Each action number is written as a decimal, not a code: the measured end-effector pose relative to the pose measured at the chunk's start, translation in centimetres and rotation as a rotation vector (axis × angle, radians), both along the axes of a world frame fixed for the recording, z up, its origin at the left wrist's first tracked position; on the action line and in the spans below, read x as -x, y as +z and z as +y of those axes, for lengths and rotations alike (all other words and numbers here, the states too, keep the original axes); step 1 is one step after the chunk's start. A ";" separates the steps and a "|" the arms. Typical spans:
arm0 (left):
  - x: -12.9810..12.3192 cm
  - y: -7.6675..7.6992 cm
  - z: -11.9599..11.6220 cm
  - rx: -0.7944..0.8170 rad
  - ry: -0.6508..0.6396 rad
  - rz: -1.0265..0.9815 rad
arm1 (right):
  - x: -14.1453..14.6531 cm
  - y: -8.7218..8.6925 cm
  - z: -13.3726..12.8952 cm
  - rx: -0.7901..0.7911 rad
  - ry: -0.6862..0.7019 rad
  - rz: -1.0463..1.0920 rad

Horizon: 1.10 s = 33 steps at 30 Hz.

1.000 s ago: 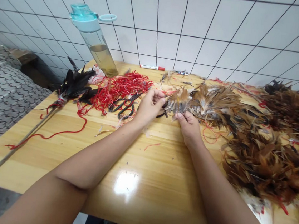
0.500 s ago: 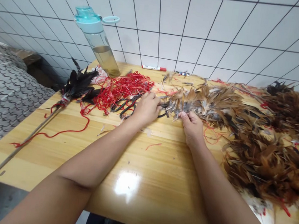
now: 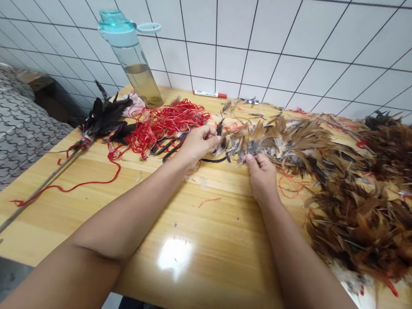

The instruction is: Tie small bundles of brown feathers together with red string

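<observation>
My left hand (image 3: 200,143) is closed in a pinch on a small dark feather (image 3: 220,126) with a pale fluffy base. Its fingertips are over the left end of a strip of tan and grey feathers (image 3: 297,140) lying across the table. A little to the right, my right hand (image 3: 263,175) is closed too, thumb against the fingers, on a small greyish feather (image 3: 241,159) at the near edge of that strip. Black-handled scissors (image 3: 169,146) lie left of my left hand, partly covered by a tangle of red string (image 3: 175,117).
A water bottle (image 3: 134,62) with a blue lid stands at the back left. Black feathers (image 3: 104,118) are tied to a long stick (image 3: 33,199) reaching past the table's left edge. Brown feather bundles (image 3: 369,227) fill the right side. A red-capped marker (image 3: 209,94) lies by the tiled wall.
My left hand has lifted slightly and now holds a small dark feather upright in its fingertips. My right hand stays almost in place. The view has shifted slightly.
</observation>
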<state>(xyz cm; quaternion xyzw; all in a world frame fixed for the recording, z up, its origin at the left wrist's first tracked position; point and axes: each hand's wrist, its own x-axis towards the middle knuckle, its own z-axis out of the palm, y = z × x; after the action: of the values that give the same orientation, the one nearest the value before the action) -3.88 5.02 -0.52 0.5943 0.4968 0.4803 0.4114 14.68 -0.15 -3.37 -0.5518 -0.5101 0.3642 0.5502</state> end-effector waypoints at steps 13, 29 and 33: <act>-2.8 0.6 -2.2 0.155 -0.374 -0.213 | 0.1 -0.3 0.1 -0.050 0.017 -0.139; -2.2 0.1 -1.3 -0.011 -0.198 0.058 | -0.2 -0.4 0.2 -0.078 0.123 -0.191; 0.0 0.4 -0.2 -0.094 0.037 0.335 | -0.2 -0.5 0.2 -0.031 0.089 -0.079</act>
<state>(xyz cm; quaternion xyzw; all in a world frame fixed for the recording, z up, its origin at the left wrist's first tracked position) -3.85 4.82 -0.17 0.6754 0.5462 0.4049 0.2855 14.92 0.04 -3.86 -0.5340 -0.5609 0.3585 0.5214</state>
